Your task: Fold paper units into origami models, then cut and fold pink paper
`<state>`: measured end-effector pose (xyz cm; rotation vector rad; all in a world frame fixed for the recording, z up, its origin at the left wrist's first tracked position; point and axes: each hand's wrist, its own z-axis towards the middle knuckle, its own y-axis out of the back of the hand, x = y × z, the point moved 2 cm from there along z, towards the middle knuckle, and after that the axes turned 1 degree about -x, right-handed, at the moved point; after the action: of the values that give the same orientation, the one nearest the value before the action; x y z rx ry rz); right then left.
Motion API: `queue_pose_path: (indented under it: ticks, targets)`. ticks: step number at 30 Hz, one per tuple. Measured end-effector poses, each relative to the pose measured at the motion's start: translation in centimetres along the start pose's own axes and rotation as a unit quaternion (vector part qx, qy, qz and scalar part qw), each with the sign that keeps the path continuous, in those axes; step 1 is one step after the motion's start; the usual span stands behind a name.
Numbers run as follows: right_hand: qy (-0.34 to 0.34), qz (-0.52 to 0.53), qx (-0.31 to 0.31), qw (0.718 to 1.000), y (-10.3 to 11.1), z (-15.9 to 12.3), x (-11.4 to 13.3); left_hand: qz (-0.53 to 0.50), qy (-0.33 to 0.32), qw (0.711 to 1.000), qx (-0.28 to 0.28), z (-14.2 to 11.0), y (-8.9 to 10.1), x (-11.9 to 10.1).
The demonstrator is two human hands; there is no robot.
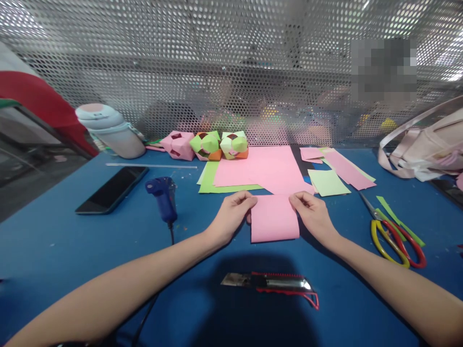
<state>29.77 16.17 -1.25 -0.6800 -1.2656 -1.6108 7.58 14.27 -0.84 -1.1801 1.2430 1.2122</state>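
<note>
A pink sheet of paper is bent over on itself in front of me, its rounded fold towards me. At its far left corner my left hand pinches the edge between thumb and fingers. My right hand grips the far right corner the same way. Just beyond lie larger pink sheets on top of green paper. Nearer to me than the folded sheet, a utility knife with red trim rests with its blade pointing left.
Left: a hot glue gun, a phone, a clear stick and a bottle. Folded paper shapes line the perforated metal screen. Right: scissors, green strips, cut paper and a bag.
</note>
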Motion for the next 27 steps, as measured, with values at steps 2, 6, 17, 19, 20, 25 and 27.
queue_pose_path:
  ticks: [2,6,17,19,20,25,27]
  targets:
    - [0.02,-0.033,0.011,0.999,-0.2,0.3,-0.3,0.053,-0.009,0.999,-0.004,0.2,0.3,0.0]
    - [0.058,-0.09,0.016,0.994,-0.4,0.7,-0.9,0.098,-0.023,0.995,0.001,0.6,0.6,0.1]
    - [0.112,-0.182,0.015,0.977,-0.5,0.9,-2.1,0.236,-0.069,0.969,0.027,0.3,0.7,0.0]
    - [0.125,-0.208,0.019,0.97,-0.6,0.9,-2.1,0.298,-0.094,0.949,0.03,0.3,0.8,0.1]
    - [0.131,-0.222,0.023,0.966,-0.7,0.8,-2.0,0.326,-0.104,0.939,0.032,0.4,0.8,0.2]
    - [0.161,-0.296,0.043,0.941,-1.1,0.6,-1.8,0.417,-0.149,0.896,0.039,0.7,0.9,0.6]
    - [0.172,-0.323,0.047,0.929,-1.3,0.5,-1.8,0.451,-0.165,0.876,0.04,0.8,0.9,0.8]
